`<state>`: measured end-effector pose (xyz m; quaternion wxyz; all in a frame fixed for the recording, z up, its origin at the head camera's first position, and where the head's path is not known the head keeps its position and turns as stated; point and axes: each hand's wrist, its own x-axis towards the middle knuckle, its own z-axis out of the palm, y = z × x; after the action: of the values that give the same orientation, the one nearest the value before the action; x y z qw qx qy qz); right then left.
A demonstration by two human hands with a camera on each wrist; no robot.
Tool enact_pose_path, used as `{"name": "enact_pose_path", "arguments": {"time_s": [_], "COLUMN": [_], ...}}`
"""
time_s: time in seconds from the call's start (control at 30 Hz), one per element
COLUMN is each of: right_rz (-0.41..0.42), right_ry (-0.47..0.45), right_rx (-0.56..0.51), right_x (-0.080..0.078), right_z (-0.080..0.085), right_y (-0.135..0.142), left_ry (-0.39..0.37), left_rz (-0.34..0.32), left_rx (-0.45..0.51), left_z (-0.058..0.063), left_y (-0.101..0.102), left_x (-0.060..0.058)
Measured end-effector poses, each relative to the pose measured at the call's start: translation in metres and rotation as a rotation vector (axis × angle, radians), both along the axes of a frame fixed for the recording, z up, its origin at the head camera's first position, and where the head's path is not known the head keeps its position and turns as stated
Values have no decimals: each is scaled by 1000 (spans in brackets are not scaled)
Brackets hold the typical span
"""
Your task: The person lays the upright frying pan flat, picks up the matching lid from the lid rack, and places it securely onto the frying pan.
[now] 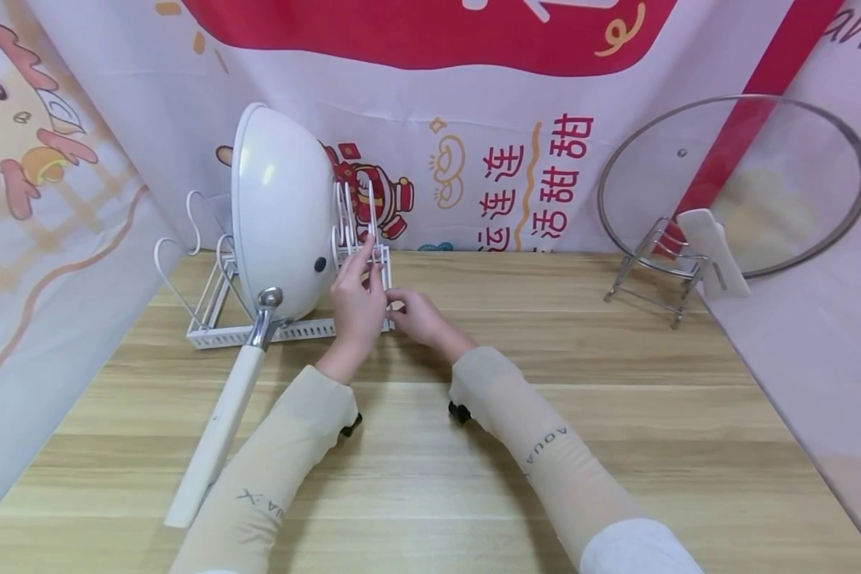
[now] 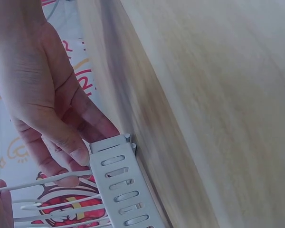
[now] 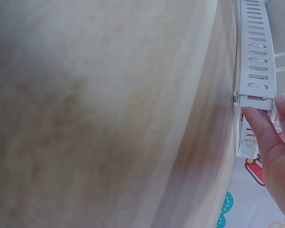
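White metal slotted rack [image 1: 308, 330] noted on the pale wood-grain worktop [image 1: 416, 478], left of centre. A deep white wok with a long white handle [image 1: 283, 207] was held on edge among its supports, handle angled down toward the person. At the rack's right end a thin white wire divider [image 2: 35, 182] was pinched by the left hand [image 1: 359, 303]. The rack's near right corner was gripped by the right hand [image 1: 418, 315], fingers curled about the end piece.

Step judged to be the setting or adjusting of that divider. For the next move, a steadied corner and a divider foot lined up with the rail seemed to be required.

Poorly seen: divider foot masked by fingers; left hand mostly cut off in the left wrist view; right hand cropped in its own; far rail partly screened by the wok. Whether the divider was seated could not be told.
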<state>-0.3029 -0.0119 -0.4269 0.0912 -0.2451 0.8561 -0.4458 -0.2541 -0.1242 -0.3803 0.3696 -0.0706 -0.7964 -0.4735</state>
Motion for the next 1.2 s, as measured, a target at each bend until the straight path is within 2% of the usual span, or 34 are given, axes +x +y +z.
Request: {"name": "enact_pose_path", "arguments": {"time_s": [0.63,1.07,1.2], "right_rz": [-7,-12,-25], "right_ry": [24,17,24], "right_rx": [-19,-13,-10], "right_x": [-2,-2,-3], "right_z": [-2,-2,-4], "right_y": [8,13,14], "left_ry": [10,8,30], "left_rz": [14,1,-5], "left_rx": [40,33,30], "left_z": [-3,-4,-3], "left_y": [11,15,17], "left_x": [-2,-2,-3]}}
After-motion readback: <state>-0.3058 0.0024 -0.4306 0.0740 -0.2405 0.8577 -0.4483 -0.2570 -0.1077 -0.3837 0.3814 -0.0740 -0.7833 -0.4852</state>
